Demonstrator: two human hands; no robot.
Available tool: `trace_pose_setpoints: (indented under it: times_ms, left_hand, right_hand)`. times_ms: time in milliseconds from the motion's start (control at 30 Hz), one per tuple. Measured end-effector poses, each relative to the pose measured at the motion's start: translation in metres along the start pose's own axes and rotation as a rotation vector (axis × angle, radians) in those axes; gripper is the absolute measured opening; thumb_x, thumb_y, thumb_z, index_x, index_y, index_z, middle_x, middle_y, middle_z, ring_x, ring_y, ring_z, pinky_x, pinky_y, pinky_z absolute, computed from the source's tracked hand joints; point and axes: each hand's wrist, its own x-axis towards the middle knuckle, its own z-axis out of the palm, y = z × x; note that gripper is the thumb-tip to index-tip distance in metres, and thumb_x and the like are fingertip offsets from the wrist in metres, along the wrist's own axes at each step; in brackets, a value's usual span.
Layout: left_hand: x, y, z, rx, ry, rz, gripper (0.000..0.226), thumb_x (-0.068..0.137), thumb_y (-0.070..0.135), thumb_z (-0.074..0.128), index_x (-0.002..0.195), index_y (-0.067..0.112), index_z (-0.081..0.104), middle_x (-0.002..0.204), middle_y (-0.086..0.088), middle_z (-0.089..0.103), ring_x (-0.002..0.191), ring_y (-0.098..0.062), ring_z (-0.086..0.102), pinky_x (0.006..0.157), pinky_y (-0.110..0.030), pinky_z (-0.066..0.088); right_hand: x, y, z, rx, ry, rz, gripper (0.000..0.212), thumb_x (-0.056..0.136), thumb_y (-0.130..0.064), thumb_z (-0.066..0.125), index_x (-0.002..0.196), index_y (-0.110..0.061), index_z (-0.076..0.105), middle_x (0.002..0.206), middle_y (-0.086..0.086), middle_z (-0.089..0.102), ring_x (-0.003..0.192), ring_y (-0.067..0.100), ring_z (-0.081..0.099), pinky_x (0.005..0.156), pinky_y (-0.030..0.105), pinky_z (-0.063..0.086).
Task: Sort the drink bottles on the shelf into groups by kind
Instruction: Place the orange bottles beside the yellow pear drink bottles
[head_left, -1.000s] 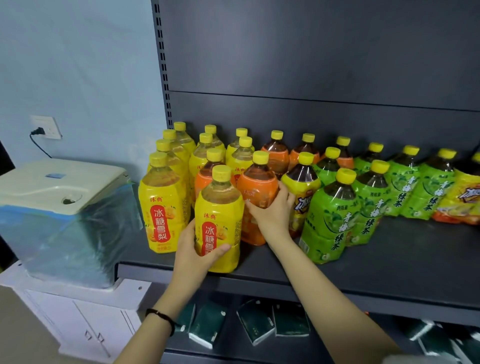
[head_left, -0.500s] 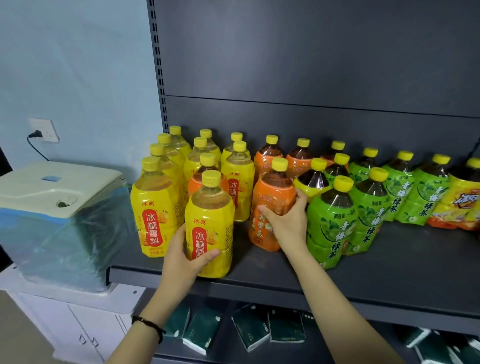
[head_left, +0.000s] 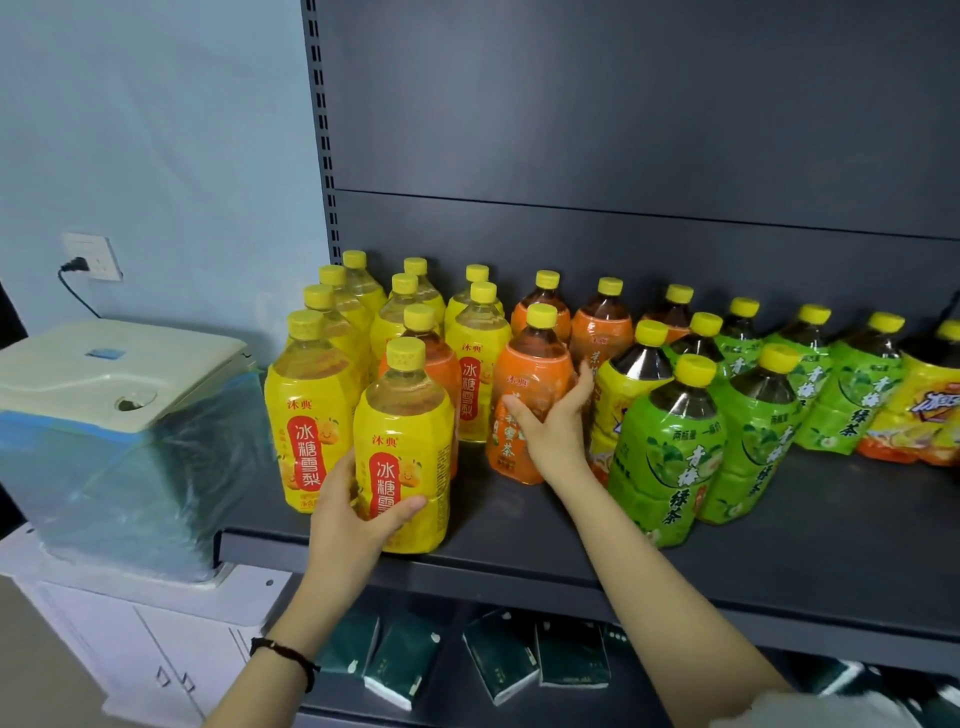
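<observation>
1. Plainly, both hands are busy at the near left of the shelf (head_left: 779, 566). The left hand (head_left: 353, 519) wraps the lower body of the front yellow bottle (head_left: 405, 431), thumb across its label.
2. The right hand (head_left: 553, 436) grips the orange bottle (head_left: 530, 379) at mid-height, with its fingers curled round the bottle's right flank. Both bottles stand upright, long axes vertical, and their bases seem to rest on the shelf.
3. As the groups lie, the yellow bottles (head_left: 311, 405) are at the left. The orange row (head_left: 600, 332) runs along the far wall in the middle, and the green bottles (head_left: 670, 457) are to the right.
4. What matters for the next move is that the orange row lies just beyond the right hand's bottle, far and a touch right. A straight push away from the person would, I judge, join it to its kind.
5. A stray orange bottle (head_left: 441, 358) stands among the yellows, just behind the front yellow bottle. The left hand is nearer to it, but its own bottle blocks the way.
6. A dark bottle with a yellow label (head_left: 623, 384) crowds just right of the right hand, between orange and green. Knocking it looks like the risk.
</observation>
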Motion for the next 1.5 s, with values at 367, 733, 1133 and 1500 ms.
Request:
trace_pose_setpoints:
  times_ms: [367, 733, 1133, 1500]
  left_hand:
    - [-0.003, 0.001, 0.0, 0.017, 0.006, 0.001, 0.085, 0.057, 0.065, 0.078, 0.128, 0.031, 0.046, 0.119, 0.007, 0.061, 0.109, -0.01, 0.059, 0.089, -0.035, 0.053]
    - [-0.01, -0.002, -0.007, 0.023, 0.101, -0.003, 0.094, 0.05, 0.07, 0.079, 0.129, 0.037, 0.041, 0.128, 0.003, 0.055, 0.115, -0.017, 0.055, 0.091, -0.031, 0.05]
    - [-0.009, 0.0, -0.009, 0.016, 0.075, 0.002, 0.088, 0.059, 0.055, 0.082, 0.132, 0.028, 0.042, 0.13, -0.001, 0.054, 0.115, -0.019, 0.056, 0.09, -0.033, 0.051]
    - [-0.01, -0.005, 0.0, 0.021, 0.088, -0.016, 0.104, 0.052, 0.071, 0.076, 0.138, 0.024, 0.041, 0.13, 0.001, 0.055, 0.118, -0.018, 0.055, 0.096, -0.038, 0.05]
  right_hand:
    - [0.052, 0.007, -0.004, -0.069, 0.007, 0.117, 0.098, 0.091, -0.028, 0.062, 0.151, -0.022, -0.014, 0.158, 0.012, 0.017, 0.142, 0.03, 0.028, 0.115, 0.046, 0.027]
    - [-0.024, -0.015, 0.033, -0.082, 0.14, -0.205, 0.06, 0.084, -0.042, 0.068, 0.135, -0.019, 0.045, 0.143, 0.003, 0.037, 0.133, 0.019, 0.028, 0.108, 0.031, 0.023]
    - [-0.01, -0.03, 0.049, 0.268, -0.351, -0.008, 0.071, 0.077, -0.047, 0.073, 0.138, -0.034, 0.038, 0.136, -0.006, 0.05, 0.124, 0.015, 0.049, 0.104, 0.042, 0.044]
    - [-0.005, 0.005, -0.023, 0.192, -0.024, -0.006, 0.076, 0.084, -0.05, 0.063, 0.147, -0.034, 0.024, 0.143, -0.001, 0.044, 0.127, 0.02, 0.047, 0.104, 0.051, 0.043]
